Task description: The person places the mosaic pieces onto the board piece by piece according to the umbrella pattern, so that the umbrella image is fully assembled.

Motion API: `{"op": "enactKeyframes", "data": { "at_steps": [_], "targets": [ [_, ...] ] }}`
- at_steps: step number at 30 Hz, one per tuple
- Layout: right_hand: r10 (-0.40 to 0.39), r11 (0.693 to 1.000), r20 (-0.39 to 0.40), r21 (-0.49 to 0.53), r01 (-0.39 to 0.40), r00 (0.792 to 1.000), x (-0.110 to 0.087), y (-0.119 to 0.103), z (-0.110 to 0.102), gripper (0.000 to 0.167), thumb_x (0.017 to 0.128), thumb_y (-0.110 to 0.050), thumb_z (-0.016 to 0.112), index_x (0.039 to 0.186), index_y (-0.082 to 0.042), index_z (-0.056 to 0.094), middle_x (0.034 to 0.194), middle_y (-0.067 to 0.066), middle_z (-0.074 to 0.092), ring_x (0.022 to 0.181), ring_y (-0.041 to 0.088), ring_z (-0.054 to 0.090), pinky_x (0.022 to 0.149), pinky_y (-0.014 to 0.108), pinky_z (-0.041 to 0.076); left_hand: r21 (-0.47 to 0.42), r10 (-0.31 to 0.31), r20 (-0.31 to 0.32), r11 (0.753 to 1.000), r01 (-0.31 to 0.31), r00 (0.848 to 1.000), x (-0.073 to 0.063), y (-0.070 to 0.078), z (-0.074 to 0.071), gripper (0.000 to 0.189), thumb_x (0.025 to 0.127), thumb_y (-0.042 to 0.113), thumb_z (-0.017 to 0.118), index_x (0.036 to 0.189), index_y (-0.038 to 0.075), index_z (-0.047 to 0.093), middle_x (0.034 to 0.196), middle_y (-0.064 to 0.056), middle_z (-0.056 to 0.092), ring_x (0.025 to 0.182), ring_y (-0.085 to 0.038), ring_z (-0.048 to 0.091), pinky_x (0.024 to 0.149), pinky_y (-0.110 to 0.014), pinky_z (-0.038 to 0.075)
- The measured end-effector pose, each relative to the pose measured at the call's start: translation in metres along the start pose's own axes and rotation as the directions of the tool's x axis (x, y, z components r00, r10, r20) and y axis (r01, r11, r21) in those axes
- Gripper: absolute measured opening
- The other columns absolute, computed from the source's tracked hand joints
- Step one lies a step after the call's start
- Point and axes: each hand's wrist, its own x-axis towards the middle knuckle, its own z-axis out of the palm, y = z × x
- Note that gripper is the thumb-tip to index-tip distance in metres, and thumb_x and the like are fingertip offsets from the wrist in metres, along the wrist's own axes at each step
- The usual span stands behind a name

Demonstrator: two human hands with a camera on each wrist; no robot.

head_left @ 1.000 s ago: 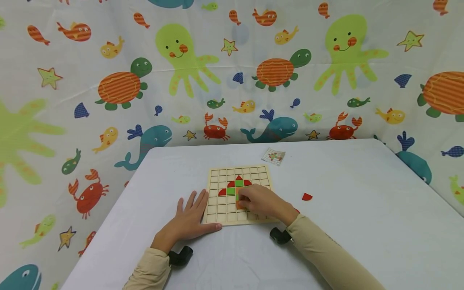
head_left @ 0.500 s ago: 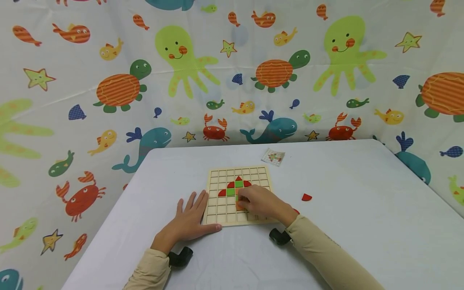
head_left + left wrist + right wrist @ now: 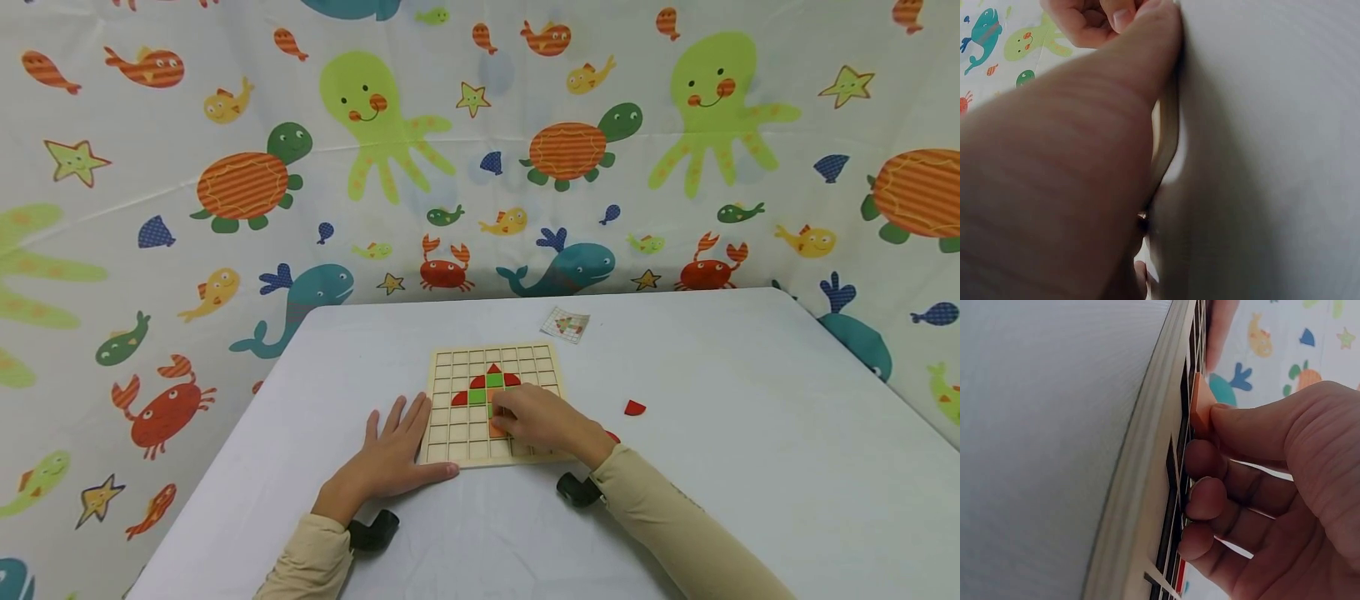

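A wooden grid board (image 3: 453, 433) lies on the table with red, green and orange pieces in its cells. My right hand (image 3: 543, 417) is over its right half, and thumb and index finger pinch an orange tile (image 3: 1204, 403) down at the grid. The head view shows this orange tile (image 3: 497, 428) below the fingertips. The hand covers the cells to the right. My left hand (image 3: 390, 458) rests along the board's left edge with its fingers straight and spread, the thumb (image 3: 437, 473) at the near left corner. Green squares (image 3: 477, 397) and a red triangle (image 3: 493, 367) show in the grid.
A small pattern card (image 3: 566, 324) lies behind the board. To the right is a loose red quarter-circle piece (image 3: 634, 407), and another red piece (image 3: 613, 437) shows partly behind the right wrist. A cloth printed with sea animals (image 3: 420, 125) hangs behind the table.
Both hands keep their places, the right one still on the orange tile, which has shifted very slightly towards me. The printed cloth at the far left has moved leftwards in view.
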Motion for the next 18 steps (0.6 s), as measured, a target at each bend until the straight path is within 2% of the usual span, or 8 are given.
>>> {"op": "enactKeyframes", "data": {
  "at_steps": [18],
  "targets": [
    [0.026,0.999,0.029,0.018,-0.026,0.999,-0.0012,-0.0037,-0.0022,0.011,0.103,-0.014,0.075,0.097,-0.014,0.066,0.076,-0.007,0.057,0.071,0.012,0.053,0.065,0.027,0.043,0.006,-0.003,-0.001,1.0,0.003,1.0,-0.0005,0.0009,-0.0005,0.122,0.089,0.074,0.071,0.171,0.002,0.017,0.178,-0.016,0.013,0.162,-0.045,0.0,0.122,-0.071,-0.007]
  ]
}}
